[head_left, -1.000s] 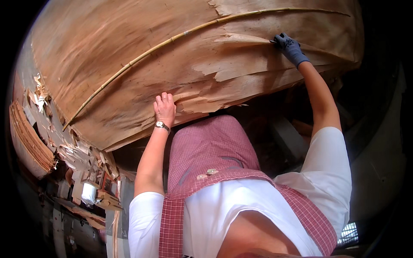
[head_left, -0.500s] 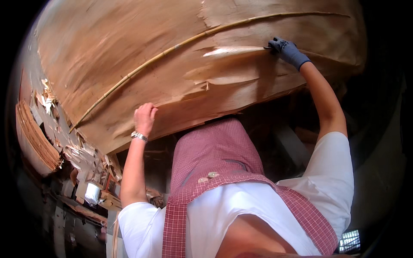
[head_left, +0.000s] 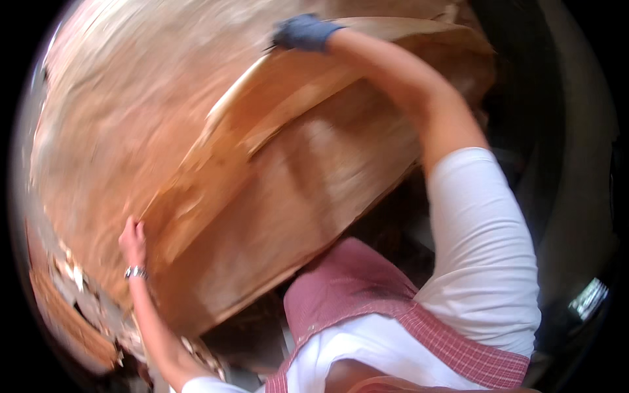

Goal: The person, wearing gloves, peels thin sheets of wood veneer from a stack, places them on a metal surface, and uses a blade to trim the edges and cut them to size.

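Person in front of me, both arms out over a wide brown sheet [head_left: 216, 164], thin and wood-like, ragged in places. Left hand [head_left: 133, 241], bare, at the far left end of the raised edge: fingers pressed together, looks like pinching the rim. Wristwatch [head_left: 135, 272] just below it. Right hand [head_left: 303, 33], in a blue-grey glove, far side, around the middle: fingers curled in on the same edge; exact grip blurred. Small dark tip pokes out left of the glove, can't tell what it is.

Sheet's edge stands up between the two hands, pale along the rim, bowed. Under it, nearer the person, a flatter lower sheet [head_left: 288, 203], its near edge running slantwise just beyond the red checked apron [head_left: 347, 275]. White shirt [head_left: 485, 242] above that. Near left: layered stack [head_left: 72, 321], pale scraps [head_left: 73, 272] beside it. Bright window [head_left: 588, 299], near right.
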### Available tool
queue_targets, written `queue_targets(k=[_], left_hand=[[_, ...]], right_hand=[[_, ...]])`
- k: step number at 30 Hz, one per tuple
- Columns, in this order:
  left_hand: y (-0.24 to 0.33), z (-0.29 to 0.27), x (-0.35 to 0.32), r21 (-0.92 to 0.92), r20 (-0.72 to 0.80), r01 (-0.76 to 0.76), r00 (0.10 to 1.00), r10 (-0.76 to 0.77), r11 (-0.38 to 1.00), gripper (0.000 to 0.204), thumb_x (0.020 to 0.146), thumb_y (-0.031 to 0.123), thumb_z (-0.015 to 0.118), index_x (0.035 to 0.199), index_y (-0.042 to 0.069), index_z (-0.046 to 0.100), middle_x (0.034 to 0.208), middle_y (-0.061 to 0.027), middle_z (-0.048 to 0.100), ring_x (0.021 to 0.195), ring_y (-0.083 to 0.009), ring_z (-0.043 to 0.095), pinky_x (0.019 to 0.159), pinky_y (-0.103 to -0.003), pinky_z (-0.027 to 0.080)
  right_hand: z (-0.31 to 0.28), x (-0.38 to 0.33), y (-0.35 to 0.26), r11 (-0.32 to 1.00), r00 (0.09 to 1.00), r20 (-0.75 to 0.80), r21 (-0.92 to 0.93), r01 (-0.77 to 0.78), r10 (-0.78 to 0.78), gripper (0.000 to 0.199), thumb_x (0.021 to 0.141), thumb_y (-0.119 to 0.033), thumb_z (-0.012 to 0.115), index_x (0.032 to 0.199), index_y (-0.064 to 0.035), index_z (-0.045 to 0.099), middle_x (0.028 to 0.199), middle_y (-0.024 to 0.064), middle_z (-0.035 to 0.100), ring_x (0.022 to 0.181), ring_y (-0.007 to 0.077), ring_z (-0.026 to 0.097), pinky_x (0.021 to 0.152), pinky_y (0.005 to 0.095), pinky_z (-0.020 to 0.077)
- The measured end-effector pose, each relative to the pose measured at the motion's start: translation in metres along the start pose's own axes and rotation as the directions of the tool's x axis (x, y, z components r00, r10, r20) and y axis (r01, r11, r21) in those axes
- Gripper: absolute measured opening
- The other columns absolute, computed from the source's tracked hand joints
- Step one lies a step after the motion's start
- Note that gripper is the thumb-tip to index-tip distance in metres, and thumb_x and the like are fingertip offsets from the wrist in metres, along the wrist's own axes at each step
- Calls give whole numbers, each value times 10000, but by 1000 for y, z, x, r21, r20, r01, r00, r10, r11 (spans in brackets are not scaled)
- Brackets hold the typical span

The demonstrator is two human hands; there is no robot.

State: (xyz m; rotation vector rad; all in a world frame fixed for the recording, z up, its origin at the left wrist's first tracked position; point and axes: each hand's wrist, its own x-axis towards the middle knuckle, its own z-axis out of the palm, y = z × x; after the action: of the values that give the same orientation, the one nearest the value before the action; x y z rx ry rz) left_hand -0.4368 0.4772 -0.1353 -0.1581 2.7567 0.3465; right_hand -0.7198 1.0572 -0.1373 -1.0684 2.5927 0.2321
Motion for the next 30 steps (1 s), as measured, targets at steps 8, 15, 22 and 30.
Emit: queue_targets(k=[8, 15, 22, 30], left_hand=[[-30, -20, 103, 114, -157, -69, 984, 87, 991, 134, 961, 202, 532, 944, 69, 531, 833, -148, 643, 794, -351, 627, 699, -450, 455], [-74, -37, 135, 312, -349, 92, 937, 24, 946, 164, 978, 188, 480, 996, 36, 540, 988, -166, 639, 922, -360, 605, 769, -464, 452], [-79, -20, 147, 378, -545, 363, 831, -112, 851, 262, 940, 217, 544, 1174, 101, 559, 1148, -157, 606, 1074, -362, 570, 868, -479, 452], [19, 18, 25, 511, -462, -212, 749, 474, 833, 711, 896, 231, 616, 1514, 215, 263, 1578, -78, 243, 1429, -259, 287, 1115, -451, 296]], right_hand=[[13, 77, 14, 978, 891, -454, -171, -117, 27, 134, 853, -219, 570, 951, -174, 649, 1021, 81, 592, 917, 301, 642, 699, 463, 557], [-6, 75, -24, 922, 644, -764, -213, -324, 50, 130, 836, -256, 588, 941, -188, 625, 1043, 60, 548, 855, 248, 619, 514, 419, 532], [41, -79, -133, 967, 701, -687, 13, -253, 193, 537, 842, -186, 598, 1355, -100, 463, 1347, 199, 453, 1015, 306, 567, 667, 381, 562], [97, -482, -534, 478, 597, 291, 387, -788, 748, 607, 875, -112, 511, 1456, -64, 342, 1447, 250, 378, 1304, 407, 412, 1077, 469, 357]])
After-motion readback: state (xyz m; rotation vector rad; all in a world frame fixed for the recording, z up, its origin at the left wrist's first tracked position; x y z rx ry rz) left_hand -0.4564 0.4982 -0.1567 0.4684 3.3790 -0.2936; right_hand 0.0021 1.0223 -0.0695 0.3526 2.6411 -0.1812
